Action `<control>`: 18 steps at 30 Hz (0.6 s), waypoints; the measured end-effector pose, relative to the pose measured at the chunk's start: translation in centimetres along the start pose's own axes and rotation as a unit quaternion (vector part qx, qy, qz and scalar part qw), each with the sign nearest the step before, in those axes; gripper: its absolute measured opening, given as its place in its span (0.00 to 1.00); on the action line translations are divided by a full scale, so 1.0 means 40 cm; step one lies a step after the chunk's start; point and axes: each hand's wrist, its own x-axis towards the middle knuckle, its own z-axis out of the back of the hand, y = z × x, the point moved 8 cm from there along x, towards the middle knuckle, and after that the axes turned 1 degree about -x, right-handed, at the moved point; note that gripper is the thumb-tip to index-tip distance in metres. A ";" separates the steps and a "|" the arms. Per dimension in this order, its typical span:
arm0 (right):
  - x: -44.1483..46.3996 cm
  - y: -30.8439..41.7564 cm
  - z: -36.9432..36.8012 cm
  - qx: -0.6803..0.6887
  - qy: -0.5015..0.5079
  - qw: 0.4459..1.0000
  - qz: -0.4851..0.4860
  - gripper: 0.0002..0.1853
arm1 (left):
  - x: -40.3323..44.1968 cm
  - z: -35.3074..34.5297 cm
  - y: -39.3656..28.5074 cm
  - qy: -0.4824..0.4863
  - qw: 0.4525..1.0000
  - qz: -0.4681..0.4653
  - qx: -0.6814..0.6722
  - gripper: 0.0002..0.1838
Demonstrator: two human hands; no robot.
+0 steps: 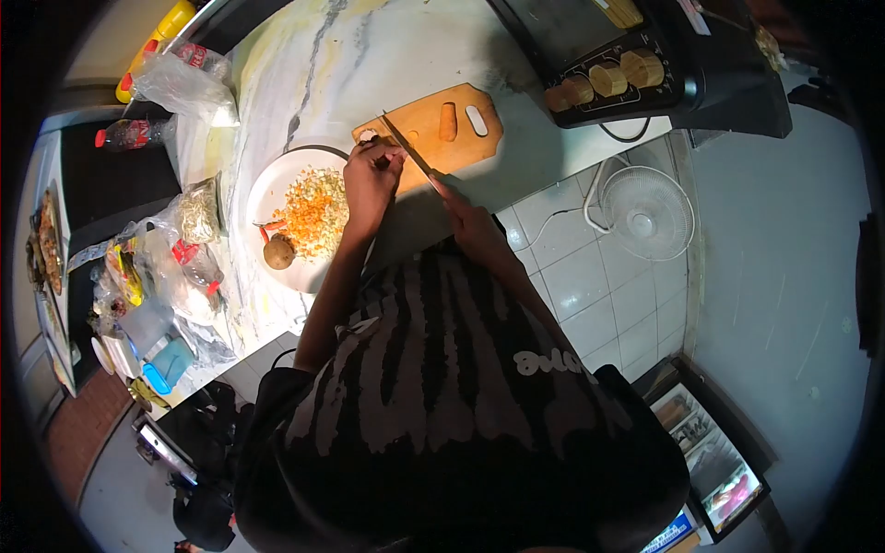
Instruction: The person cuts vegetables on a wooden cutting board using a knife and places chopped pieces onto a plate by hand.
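Note:
A wooden cutting board [468, 157] lies on the marble counter, a piece of carrot [448, 122] resting on it beside the white-rimmed handle slot. My right hand [475, 230] is closed round the handle of a knife [406, 143], whose blade slants up and left across the board. At the board's left edge, my left hand [376, 170] has its fingers bent together near the blade; what they hold is too small to name. Left of it, a white plate [263, 198] bears diced orange and pale pieces [313, 214], a brown round potato [278, 251] and red chilies [270, 227].
A black oven [682, 92] with wooden knobs stands at the upper right. Plastic bags [184, 83], bottles [138, 135] and packets [124, 272] crowd the counter's left side. A fan [647, 214] is on the tiled floor to the right.

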 end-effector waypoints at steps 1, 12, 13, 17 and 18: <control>0.000 0.001 0.003 -0.023 -0.008 1.000 0.006 0.26 | 0.004 -0.001 0.007 0.013 0.999 0.026 -0.015 0.07; 0.005 0.022 0.013 -0.086 0.022 0.994 -0.066 0.25 | 0.022 -0.001 0.004 0.047 0.997 0.065 -0.014 0.05; 0.001 0.029 0.015 -0.073 0.013 0.996 -0.051 0.25 | 0.019 0.002 0.003 0.038 0.997 0.061 -0.013 0.05; -0.003 0.021 0.013 -0.059 -0.018 0.998 0.018 0.25 | 0.020 -0.001 0.014 0.026 0.996 0.074 -0.031 0.05; -0.002 0.018 0.013 -0.060 -0.018 0.998 0.019 0.25 | 0.023 0.000 0.012 0.025 0.996 0.074 -0.032 0.05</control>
